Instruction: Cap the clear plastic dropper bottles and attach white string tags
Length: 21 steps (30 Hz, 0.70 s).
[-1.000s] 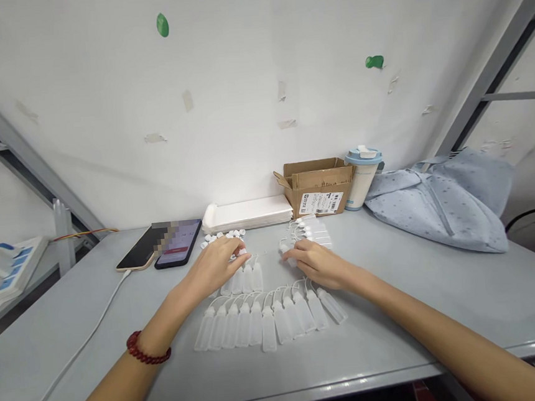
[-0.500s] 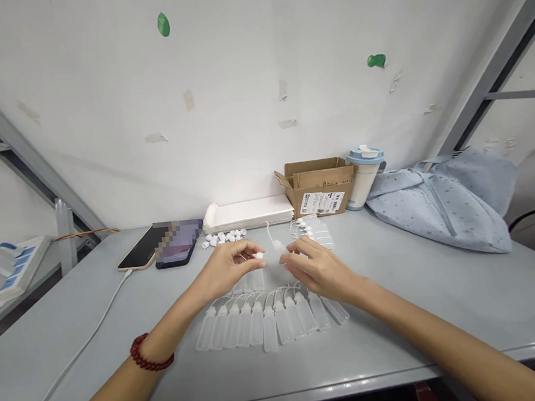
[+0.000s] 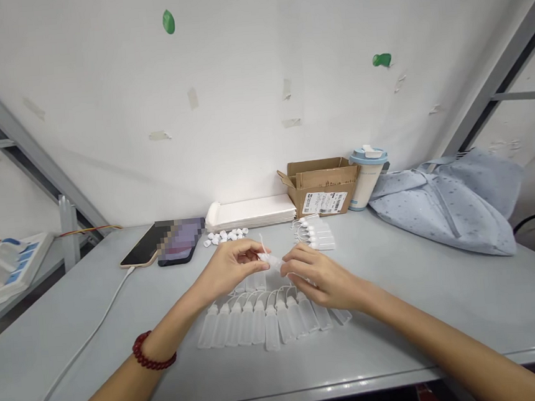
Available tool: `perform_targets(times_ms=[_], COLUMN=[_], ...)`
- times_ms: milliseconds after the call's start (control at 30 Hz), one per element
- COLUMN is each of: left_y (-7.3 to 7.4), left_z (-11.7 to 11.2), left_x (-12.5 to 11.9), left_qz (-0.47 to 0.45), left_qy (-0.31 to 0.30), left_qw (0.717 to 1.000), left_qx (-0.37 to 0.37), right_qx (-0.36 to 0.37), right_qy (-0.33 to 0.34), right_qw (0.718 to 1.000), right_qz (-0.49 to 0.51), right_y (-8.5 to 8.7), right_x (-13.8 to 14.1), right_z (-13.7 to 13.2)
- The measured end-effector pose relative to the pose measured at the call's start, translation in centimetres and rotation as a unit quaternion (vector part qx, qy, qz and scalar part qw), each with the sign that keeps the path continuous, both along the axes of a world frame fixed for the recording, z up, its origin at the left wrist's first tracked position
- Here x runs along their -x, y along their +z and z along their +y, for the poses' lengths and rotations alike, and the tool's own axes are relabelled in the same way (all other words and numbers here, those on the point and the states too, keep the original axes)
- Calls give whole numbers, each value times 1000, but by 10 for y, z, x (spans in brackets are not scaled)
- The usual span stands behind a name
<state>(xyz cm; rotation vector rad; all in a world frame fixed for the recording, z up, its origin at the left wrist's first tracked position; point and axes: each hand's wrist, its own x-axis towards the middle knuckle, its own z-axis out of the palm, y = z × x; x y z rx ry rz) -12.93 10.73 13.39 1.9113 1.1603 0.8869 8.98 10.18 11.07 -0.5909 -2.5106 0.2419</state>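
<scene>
My left hand (image 3: 231,266) pinches a small white cap (image 3: 264,258) between thumb and fingers; the fingertips cover much of it. Opposite it, my right hand (image 3: 323,277) is closed around a small translucent plastic bottle (image 3: 275,263). Its top end meets the cap at my left fingertips, and a thin white strip (image 3: 262,243) sticks up there. Whether cap and bottle are joined cannot be made out. Below my hands, several similar bottles (image 3: 272,331) lie in a fanned row with thin curved strips at their necks. A few more bottles (image 3: 254,281) lie behind them, partly hidden.
Loose white caps (image 3: 226,235) lie beyond my left hand. Capped bottles (image 3: 321,236) lie in front of a cardboard box (image 3: 325,192). Around are a white stack (image 3: 254,213), two phones (image 3: 180,245), a charging cable (image 3: 79,351), a tumbler (image 3: 366,182) and a blue cloth bag (image 3: 437,210).
My hands have come closer together, bringing the bottle's top against the cap. The upright strip has shifted left toward my left fingertips. The view has shifted slightly.
</scene>
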Motion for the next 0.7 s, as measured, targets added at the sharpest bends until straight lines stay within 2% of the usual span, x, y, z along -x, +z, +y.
perform_targets(times_ms=[233, 433, 700], left_y=[0, 0, -2], left_z=[-1, -5, -8], left_x=[-2, -8, -12], left_qz=[-19, -2, -55], left_qy=[-47, -39, -35], left_qw=[998, 998, 993], left_qx=[22, 56, 102], right_qx=[160, 343, 442], right_qy=[-7, -3, 3], right_qw=[986, 932, 880], right_qz=[47, 112, 175], right_y=[6, 13, 14], right_x=[-4, -4, -1], right_z=[-1, -3, -3])
